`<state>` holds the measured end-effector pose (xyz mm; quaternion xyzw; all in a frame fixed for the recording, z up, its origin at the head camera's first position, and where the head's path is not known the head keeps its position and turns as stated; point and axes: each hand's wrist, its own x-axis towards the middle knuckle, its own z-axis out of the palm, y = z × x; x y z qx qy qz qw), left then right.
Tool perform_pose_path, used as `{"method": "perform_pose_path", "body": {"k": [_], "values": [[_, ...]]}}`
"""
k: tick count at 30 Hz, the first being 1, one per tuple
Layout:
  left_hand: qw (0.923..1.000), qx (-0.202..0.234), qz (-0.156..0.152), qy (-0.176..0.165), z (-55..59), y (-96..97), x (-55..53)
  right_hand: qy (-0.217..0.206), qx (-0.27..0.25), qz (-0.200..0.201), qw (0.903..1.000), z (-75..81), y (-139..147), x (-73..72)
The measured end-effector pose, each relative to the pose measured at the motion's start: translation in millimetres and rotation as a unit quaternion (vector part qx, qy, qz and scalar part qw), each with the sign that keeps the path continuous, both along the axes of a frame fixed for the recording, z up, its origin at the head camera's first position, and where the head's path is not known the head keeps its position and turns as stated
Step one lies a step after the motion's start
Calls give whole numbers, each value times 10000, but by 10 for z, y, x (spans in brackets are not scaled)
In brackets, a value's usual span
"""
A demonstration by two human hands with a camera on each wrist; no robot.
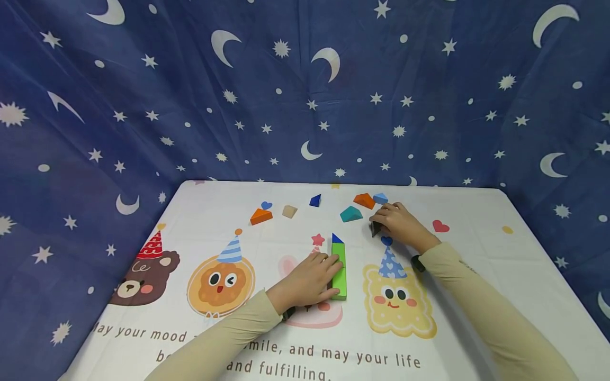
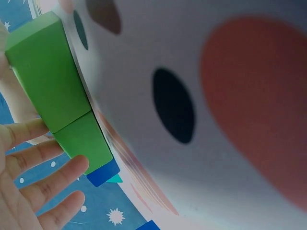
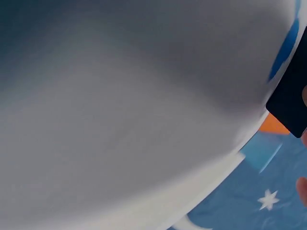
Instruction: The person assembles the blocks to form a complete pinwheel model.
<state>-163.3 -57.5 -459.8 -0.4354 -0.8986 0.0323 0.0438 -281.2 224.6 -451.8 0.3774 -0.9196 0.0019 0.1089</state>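
Note:
My left hand (image 1: 312,279) rests against a row of two green blocks (image 1: 339,283) lying end to end on the table. In the left wrist view, its fingers are spread and fairly straight, touching the side of the green blocks (image 2: 53,72). A blue triangular block (image 1: 337,238) sits at the far end of that row, also visible as a blue piece (image 2: 103,172) in the left wrist view. Farther back on the right, my right hand (image 1: 402,225) pinches a black block (image 1: 375,228). The black block (image 3: 290,96) shows at the right wrist view's edge, fingers mostly cut off.
Along the back lie an orange block (image 1: 261,216), a beige block (image 1: 289,211), a dark blue block (image 1: 315,200), a teal block (image 1: 351,214), another orange block (image 1: 364,200) and a light blue block (image 1: 380,198). A starry blue curtain (image 1: 295,106) hangs behind the printed tablecloth (image 1: 476,233).

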Motion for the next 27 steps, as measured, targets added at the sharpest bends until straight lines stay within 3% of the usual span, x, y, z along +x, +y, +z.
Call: {"method": "perform_pose_path", "body": {"k": [5, 12, 19, 27], "values": [[10000, -21, 6, -21, 12, 3, -4, 121, -49, 313, 9994, 9, -169, 49], [10000, -37, 23, -39, 14, 4, -1, -68, 4, 348, 9994, 13, -380, 85], [10000, -60, 20, -28, 23, -2, 6, 29, -75, 557, 9984, -9, -552, 82], [9997, -6, -84, 229, 21, 1, 5, 214, -306, 906, 9952, -13, -710, 76]]}}
